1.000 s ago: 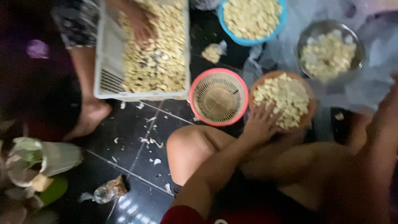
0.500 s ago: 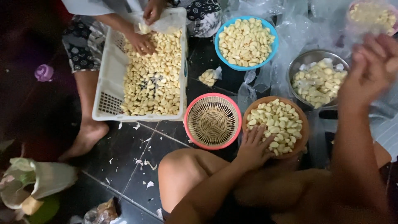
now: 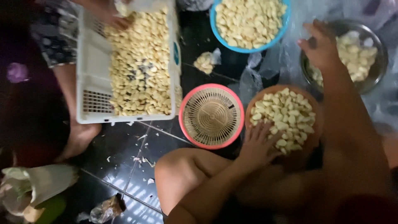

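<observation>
My left hand (image 3: 258,144) rests with spread fingers on the near rim of an orange bowl (image 3: 314,108) full of peeled garlic cloves (image 3: 286,118). My right hand (image 3: 321,46) reaches out over the near-left rim of a steel bowl (image 3: 379,68) that also holds cloves; its fingers are curled, and whether they hold anything is hidden. An empty pink woven basket (image 3: 211,116) sits just left of the orange bowl, beside my bent knee (image 3: 182,172).
Another person's hand (image 3: 118,20) works in a white plastic crate (image 3: 89,79) of cloves at the upper left; their bare foot (image 3: 78,139) is below it. A blue bowl (image 3: 248,23) of cloves stands at the top. Clear plastic bags and garlic skins lie on the dark tiled floor.
My right hand has come down from mid-air onto the steel bowl's rim. The view has shifted closer and lower; my left hand stays on the orange bowl.
</observation>
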